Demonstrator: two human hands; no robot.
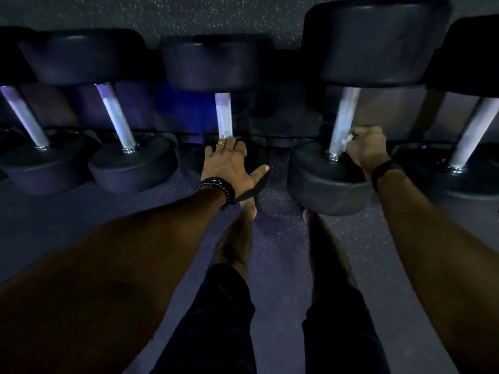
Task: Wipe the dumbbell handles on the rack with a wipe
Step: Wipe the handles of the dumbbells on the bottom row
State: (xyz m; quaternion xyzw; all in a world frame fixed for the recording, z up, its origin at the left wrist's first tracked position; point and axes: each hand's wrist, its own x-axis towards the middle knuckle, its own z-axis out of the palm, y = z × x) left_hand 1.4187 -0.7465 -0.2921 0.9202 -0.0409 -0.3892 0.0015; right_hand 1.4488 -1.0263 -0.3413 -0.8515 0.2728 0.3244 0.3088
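Several black dumbbells with silver handles lie in a row on the rack. My right hand [368,148] grips a white wipe [348,140] against the lower end of the fourth dumbbell's handle [344,114], just above its near head [324,184]. My left hand [231,164] rests with fingers spread on the near head of the middle dumbbell, whose handle [224,114] rises just beyond the fingertips. That head is mostly hidden under the hand.
Two more dumbbells [116,114] lie to the left and one [472,130] at the far right. My legs and bare feet [243,233] stand on the speckled dark floor [280,238] below the rack. The light is dim.
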